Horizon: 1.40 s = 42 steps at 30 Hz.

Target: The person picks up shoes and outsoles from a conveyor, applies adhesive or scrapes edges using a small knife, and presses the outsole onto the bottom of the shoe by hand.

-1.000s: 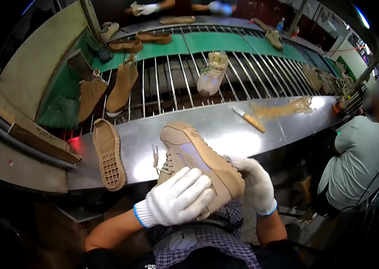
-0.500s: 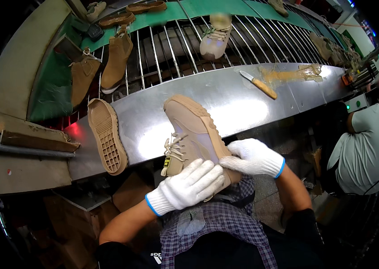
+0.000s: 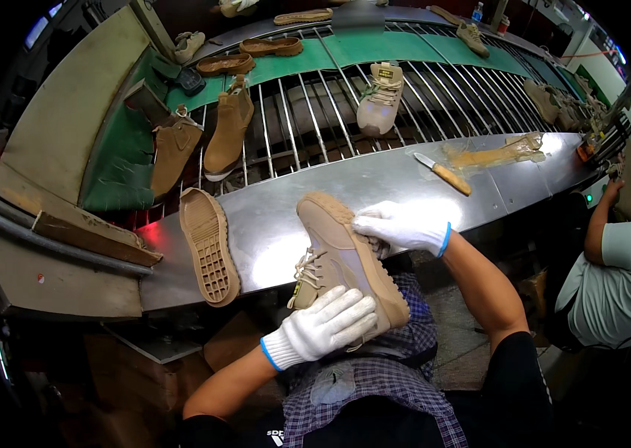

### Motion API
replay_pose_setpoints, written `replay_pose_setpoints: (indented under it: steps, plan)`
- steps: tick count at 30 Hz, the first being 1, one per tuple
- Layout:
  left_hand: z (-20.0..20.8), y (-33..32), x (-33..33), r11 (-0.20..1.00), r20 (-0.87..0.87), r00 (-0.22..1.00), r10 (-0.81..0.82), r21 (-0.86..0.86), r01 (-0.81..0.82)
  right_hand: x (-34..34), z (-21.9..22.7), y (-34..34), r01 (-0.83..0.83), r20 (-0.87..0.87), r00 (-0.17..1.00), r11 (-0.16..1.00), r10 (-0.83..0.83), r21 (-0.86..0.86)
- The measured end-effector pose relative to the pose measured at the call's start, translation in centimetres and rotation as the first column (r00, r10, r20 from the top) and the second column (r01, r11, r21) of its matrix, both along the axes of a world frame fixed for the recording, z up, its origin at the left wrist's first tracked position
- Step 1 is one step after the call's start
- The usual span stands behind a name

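Note:
A beige lace-up shoe [image 3: 341, 257] with a thick tan sole lies tilted on its side, its toe over the metal bench edge and its heel toward my lap. My left hand [image 3: 330, 325], in a white knit glove with a blue cuff, grips it around the collar and heel. The gloved right hand [image 3: 405, 226] pinches the sole's edge near the toe, thumb and fingers close together; whatever lies under those fingertips is hidden. Left of the shoe, a loose tan outsole [image 3: 209, 250] with a grid-like inside rests on the bench.
Beyond the metal bench [image 3: 375, 179] runs a rack of metal rods holding brown boots [image 3: 229, 131], another beige shoe [image 3: 381, 101] and soles [image 3: 270, 46]. A knife [image 3: 444, 175] with a wooden handle lies on the bench. Another person [image 3: 606, 276] works at the right.
My right hand has slid forward along the sole's edge, from near the heel to near the toe. My left hand stays at the collar. The whole view has shifted slightly.

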<state>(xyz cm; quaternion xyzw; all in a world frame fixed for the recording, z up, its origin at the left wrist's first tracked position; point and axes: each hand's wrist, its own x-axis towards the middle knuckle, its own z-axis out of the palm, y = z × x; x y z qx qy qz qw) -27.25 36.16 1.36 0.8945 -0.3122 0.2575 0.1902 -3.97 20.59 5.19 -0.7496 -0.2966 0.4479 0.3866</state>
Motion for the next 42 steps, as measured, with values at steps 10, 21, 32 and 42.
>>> replay_pose_setpoints:
  steps: [10,21,32,42]
  plan:
    - [2.5,-0.1,1.0,0.999,-0.03,0.999,0.017,-0.046,-0.018,-2.9,1.1,-3.5,-0.133,0.198,0.97,0.989,0.143,-0.064]
    - [4.3,3.2,-0.3,0.898,0.03,0.972,0.234,-0.389,-0.204,1.4,0.9,-6.3,0.685,-0.808,0.589,0.537,-0.013,0.491]
    - [-2.8,6.5,0.2,0.639,-0.346,0.829,0.44,-0.528,-0.559,20.7,-4.7,-3.8,0.683,-0.172,0.722,0.65,-0.671,0.333]
    - [-4.5,7.8,3.8,0.643,-0.207,0.705,0.679,-0.296,-0.706,34.9,-10.3,6.3,0.597,0.311,0.676,0.744,-0.668,0.3]
